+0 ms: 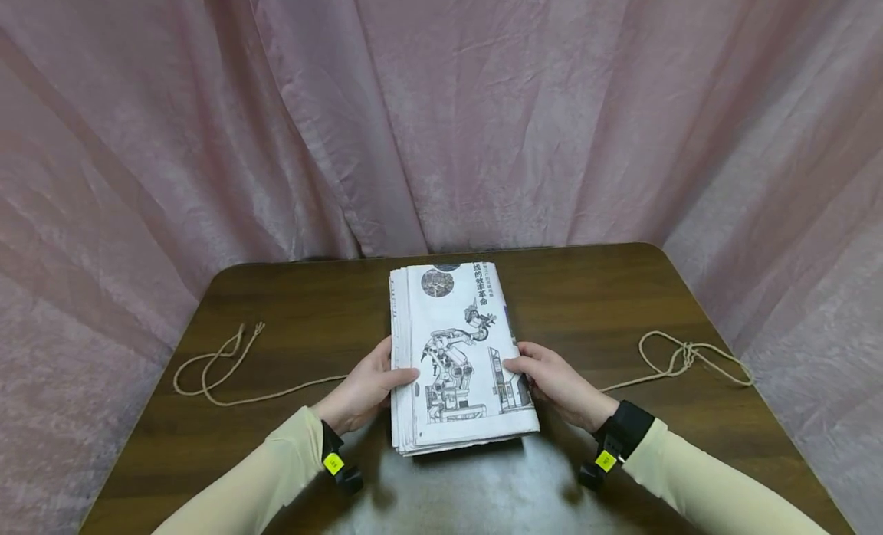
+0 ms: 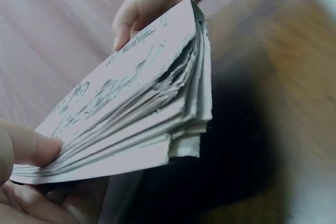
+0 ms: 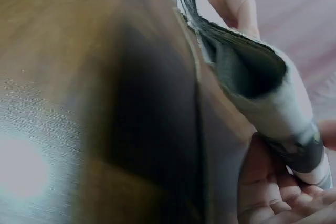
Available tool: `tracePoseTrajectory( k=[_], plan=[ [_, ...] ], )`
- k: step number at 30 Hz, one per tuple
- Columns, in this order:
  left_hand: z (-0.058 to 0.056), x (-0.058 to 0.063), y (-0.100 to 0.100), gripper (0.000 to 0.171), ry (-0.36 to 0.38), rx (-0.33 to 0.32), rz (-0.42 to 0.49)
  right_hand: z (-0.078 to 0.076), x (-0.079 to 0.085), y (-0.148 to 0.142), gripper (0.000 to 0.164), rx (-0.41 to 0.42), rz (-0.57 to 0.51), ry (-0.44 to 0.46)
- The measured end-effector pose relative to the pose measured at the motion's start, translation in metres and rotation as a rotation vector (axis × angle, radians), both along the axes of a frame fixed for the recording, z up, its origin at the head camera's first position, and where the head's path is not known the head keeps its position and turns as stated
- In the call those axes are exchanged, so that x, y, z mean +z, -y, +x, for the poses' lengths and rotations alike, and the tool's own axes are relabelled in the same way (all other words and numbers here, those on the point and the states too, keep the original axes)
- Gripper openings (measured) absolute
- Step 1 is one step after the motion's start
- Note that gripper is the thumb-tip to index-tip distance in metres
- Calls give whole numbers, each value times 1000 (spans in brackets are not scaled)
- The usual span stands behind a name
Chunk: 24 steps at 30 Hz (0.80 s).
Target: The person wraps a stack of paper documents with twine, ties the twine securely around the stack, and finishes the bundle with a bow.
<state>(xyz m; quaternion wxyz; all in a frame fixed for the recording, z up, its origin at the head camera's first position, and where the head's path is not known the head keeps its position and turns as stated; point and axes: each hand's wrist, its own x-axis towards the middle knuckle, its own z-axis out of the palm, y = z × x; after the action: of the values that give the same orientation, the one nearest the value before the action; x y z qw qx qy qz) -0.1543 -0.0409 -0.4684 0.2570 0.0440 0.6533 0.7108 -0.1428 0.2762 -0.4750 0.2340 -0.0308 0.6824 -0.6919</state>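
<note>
A thick folded newspaper (image 1: 455, 351), printed with a robot-arm drawing, is held above the table by both hands. My left hand (image 1: 362, 388) grips its left edge, thumb on the top page and fingers underneath. At the opposite edge, my right hand (image 1: 562, 383) holds it the same way, its curled fingers (image 3: 273, 198) showing below the rounded fold in the right wrist view. Loose layered page edges (image 2: 173, 87) face the left wrist camera. A thin twine (image 1: 276, 395) runs across the table beneath the newspaper, its middle hidden by the paper and hands.
The twine's left end lies in loose bends, while its right part forms a knotted loop (image 1: 686, 353). The brown wooden table (image 1: 586, 290) has rounded back corners. Pink curtains (image 1: 483, 121) hang behind it and at both sides.
</note>
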Motion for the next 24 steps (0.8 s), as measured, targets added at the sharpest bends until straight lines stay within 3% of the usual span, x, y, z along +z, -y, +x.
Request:
tracePoseTrajectory(
  k=[5, 9, 15, 21, 24],
  plan=[
    [18, -7, 12, 70, -9, -54, -91, 14, -7, 8, 61, 75, 89, -85],
    [24, -12, 18, 75, -54, -65, -211, 20, -16, 17, 81, 122, 83, -142],
    [17, -14, 23, 77, -159, -42, -374, 16, -26, 24, 95, 142, 135, -233],
    [12, -14, 26, 73, -180, -107, -429, 10, -27, 28, 96, 181, 238, -296],
    [12, -14, 27, 75, -196, -119, -496, 9, -27, 29, 96, 198, 362, -364]
  ],
)
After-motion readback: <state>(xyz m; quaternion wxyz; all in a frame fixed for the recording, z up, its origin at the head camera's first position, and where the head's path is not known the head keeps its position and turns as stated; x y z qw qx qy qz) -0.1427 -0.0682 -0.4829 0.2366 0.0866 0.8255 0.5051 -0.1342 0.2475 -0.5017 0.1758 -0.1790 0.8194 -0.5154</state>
